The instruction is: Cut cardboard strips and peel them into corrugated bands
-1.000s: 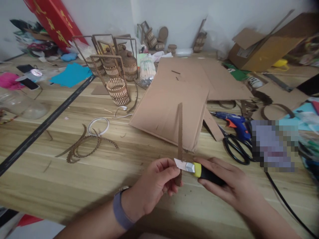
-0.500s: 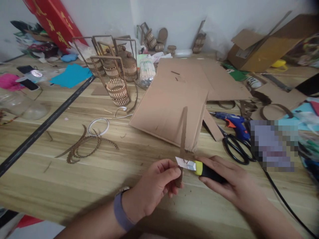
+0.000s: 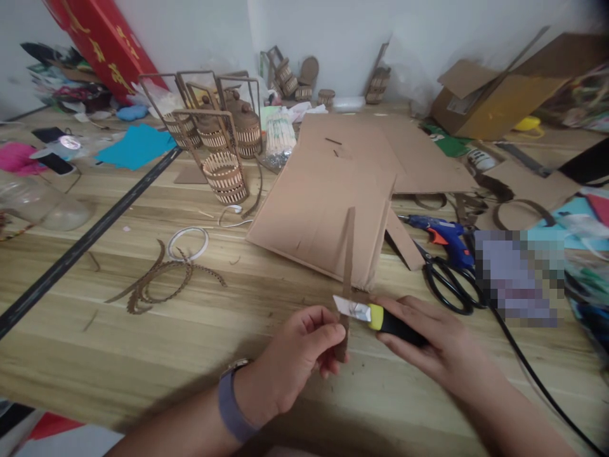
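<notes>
Between thumb and fingers, my left hand [image 3: 304, 352] pinches a narrow brown cardboard strip [image 3: 349, 254] near its lower end. The strip points away from me, its far end over the large cardboard sheet [image 3: 328, 197]. My right hand [image 3: 438, 346] is wrapped round the black and yellow handle of a utility knife [image 3: 373, 315]. Its blade lies across the strip just above my left thumb; whether it cuts into the strip I cannot tell. Several curled, notched strips [image 3: 157, 279] lie on the table to the left, beside a white ring of tape [image 3: 188, 244].
Small baskets with tall handles [image 3: 226, 178] stand at the back left. To the right lie black-handled scissors [image 3: 450, 285], a blue glue gun [image 3: 442, 235] and cardboard scraps. A cardboard box [image 3: 495, 89] sits at the back right. A black cable [image 3: 528, 368] runs down the right side.
The knife and my right hand have shifted slightly left and up along the strip. My left hand keeps its pinch almost in place.
</notes>
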### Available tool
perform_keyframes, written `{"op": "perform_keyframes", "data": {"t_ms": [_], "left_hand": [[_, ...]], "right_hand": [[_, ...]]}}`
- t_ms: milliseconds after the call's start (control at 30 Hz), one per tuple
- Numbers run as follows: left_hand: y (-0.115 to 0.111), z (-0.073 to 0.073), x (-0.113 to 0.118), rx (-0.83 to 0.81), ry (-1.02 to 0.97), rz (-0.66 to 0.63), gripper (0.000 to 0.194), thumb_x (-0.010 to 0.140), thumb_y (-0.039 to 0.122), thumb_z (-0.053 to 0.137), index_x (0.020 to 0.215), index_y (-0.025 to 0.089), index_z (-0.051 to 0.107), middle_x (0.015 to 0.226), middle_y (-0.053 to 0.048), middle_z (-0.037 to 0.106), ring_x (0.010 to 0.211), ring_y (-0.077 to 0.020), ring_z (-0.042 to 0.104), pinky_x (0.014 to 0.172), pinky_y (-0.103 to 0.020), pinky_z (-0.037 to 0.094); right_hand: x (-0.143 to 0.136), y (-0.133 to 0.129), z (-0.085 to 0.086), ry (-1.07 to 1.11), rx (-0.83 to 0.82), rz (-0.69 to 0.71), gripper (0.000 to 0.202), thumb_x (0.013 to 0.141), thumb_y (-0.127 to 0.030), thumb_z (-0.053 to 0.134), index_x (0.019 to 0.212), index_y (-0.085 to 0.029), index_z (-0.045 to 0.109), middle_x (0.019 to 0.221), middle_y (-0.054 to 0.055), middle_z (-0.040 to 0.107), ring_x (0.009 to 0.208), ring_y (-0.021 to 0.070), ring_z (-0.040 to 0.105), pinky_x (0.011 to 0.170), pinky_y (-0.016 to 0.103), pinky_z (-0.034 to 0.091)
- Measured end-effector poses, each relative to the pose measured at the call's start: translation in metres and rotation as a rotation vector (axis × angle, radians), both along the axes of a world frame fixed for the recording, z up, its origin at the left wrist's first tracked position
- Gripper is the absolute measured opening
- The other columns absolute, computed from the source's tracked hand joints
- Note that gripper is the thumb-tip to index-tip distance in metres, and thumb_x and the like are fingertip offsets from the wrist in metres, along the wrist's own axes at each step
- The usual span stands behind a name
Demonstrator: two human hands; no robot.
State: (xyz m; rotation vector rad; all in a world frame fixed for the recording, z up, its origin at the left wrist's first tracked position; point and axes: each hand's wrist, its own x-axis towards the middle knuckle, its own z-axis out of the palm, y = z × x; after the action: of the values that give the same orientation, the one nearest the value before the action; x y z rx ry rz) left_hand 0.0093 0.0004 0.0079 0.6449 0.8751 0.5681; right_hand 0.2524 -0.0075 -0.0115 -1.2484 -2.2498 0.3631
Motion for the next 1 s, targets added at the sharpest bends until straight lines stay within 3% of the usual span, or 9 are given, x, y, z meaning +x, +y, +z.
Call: {"op": "perform_keyframes", "data": {"t_ms": [133,267,500,667,1000], "left_hand": [[0.0,0.0,0.0,0.01,0.002,0.005,0.031,0.069,0.043,0.069,0.069,0.019,0.049,0.057,0.004,0.057,0.047,-0.0055,0.044,0.047,-0.021,0.029],[0.0,-0.002,0.001,0.042,0.035,0.006,0.03,0.07,0.043,0.067,0.071,0.019,0.05,0.057,0.005,0.055,0.047,-0.0055,0.043,0.047,-0.021,0.029],[-0.001,-0.003,0.0,0.062,0.031,-0.028,0.033,0.072,0.044,0.067,0.086,0.016,0.058,0.06,0.004,0.056,0.048,-0.0063,0.043,0.048,-0.023,0.029],[-0.001,-0.002,0.0,0.056,0.017,-0.025,0.031,0.072,0.044,0.068,0.077,0.019,0.052,0.06,0.004,0.056,0.048,-0.0059,0.042,0.049,-0.023,0.028],[0.0,-0.001,0.0,0.004,0.009,-0.038,0.029,0.07,0.043,0.068,0.08,0.018,0.056,0.06,0.004,0.055,0.05,-0.0066,0.045,0.048,-0.021,0.027]], "right_hand": [[0.006,0.002,0.0,0.0,0.018,-0.062,0.033,0.096,-0.033,0.057,0.129,-0.027,0.06,0.097,0.006,0.071,0.084,0.0195,0.071,0.071,0.028,0.056],[-0.004,-0.003,0.002,0.02,-0.007,-0.014,0.034,0.096,-0.035,0.056,0.129,-0.026,0.061,0.089,0.005,0.07,0.077,0.0187,0.07,0.063,0.027,0.055],[-0.015,-0.008,0.002,0.039,-0.053,0.021,0.035,0.095,-0.036,0.057,0.128,-0.025,0.062,0.09,0.007,0.071,0.077,0.0186,0.07,0.064,0.027,0.055],[-0.011,-0.006,0.003,0.039,-0.077,-0.01,0.034,0.095,-0.033,0.056,0.127,-0.026,0.063,0.087,0.006,0.071,0.076,0.0187,0.07,0.063,0.027,0.055],[-0.011,-0.007,0.002,0.037,-0.035,0.025,0.035,0.095,-0.035,0.057,0.129,-0.026,0.061,0.088,0.005,0.07,0.075,0.0171,0.069,0.063,0.025,0.055]]}}
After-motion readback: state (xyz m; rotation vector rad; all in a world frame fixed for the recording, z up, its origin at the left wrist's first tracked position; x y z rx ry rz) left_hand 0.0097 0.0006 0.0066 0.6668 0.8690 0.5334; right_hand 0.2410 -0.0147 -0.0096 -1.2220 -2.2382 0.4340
